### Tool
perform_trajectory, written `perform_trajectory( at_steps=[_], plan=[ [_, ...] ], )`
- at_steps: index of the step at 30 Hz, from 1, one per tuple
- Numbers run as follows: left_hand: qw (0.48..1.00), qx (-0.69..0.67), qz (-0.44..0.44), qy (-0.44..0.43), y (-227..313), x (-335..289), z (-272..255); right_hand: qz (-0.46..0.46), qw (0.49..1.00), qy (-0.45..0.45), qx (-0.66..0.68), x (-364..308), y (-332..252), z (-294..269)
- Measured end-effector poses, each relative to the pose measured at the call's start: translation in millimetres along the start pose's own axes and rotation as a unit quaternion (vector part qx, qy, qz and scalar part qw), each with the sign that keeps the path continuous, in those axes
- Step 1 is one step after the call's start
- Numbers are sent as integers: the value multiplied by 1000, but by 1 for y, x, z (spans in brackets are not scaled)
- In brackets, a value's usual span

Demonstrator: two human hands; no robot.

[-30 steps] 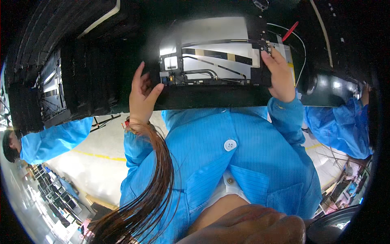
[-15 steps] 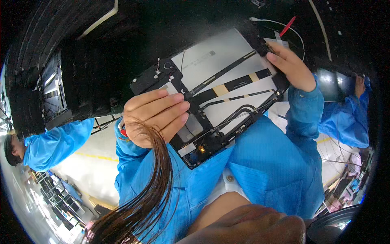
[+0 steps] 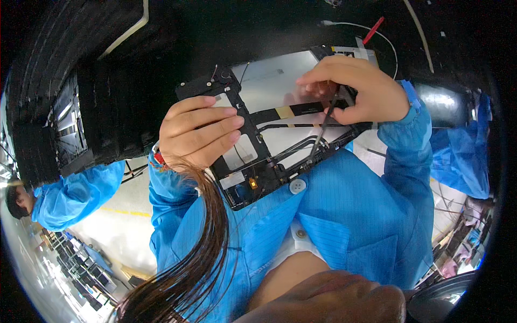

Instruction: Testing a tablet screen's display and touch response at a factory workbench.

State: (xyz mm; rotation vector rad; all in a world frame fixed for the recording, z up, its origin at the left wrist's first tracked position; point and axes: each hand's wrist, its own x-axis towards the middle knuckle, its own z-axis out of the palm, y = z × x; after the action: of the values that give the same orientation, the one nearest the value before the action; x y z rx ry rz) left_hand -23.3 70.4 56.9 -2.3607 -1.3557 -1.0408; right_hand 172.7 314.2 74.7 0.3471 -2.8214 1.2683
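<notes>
My left hand (image 3: 199, 134) is gripping the opened device (image 3: 283, 137), right hand (image 3: 369, 91) pinching a thin dark tool (image 3: 325, 128); I'm judging device stiff, cables (image 3: 304, 144) fragile, favouring edges (image 3: 253, 201).

Black and silver device (image 3: 264, 81), finely striped blue jacket (image 3: 339, 199), white button (image 3: 297, 186), red stick (image 3: 373, 30), yellow floor line (image 3: 125, 212)

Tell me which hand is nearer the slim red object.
Right. The right hand is below the slim red object in the picture, apart from it; the left hand is farther off, down to its left.
</notes>
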Motion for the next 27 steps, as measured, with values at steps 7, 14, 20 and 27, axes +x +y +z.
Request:
perform_trajectory(
  at_steps=[7, 14, 20, 27],
  plan=[
    [1000, 16, 23, -11, 0, 5, 3, 137, 988, -59, 29, 7, 4, 4],
    [999, 14, 27, -25, 1, 4, 2, 78, 995, -9, 62, 0, -7, 5],
    [998, -11, 45, -38, -4, 9, 5, 123, 987, -58, 84, 1, -9, 3],
    [999, -45, -16, 4, -12, -1, 2, -14, 964, -20, 266, 1, 37, -13]
  ],
)
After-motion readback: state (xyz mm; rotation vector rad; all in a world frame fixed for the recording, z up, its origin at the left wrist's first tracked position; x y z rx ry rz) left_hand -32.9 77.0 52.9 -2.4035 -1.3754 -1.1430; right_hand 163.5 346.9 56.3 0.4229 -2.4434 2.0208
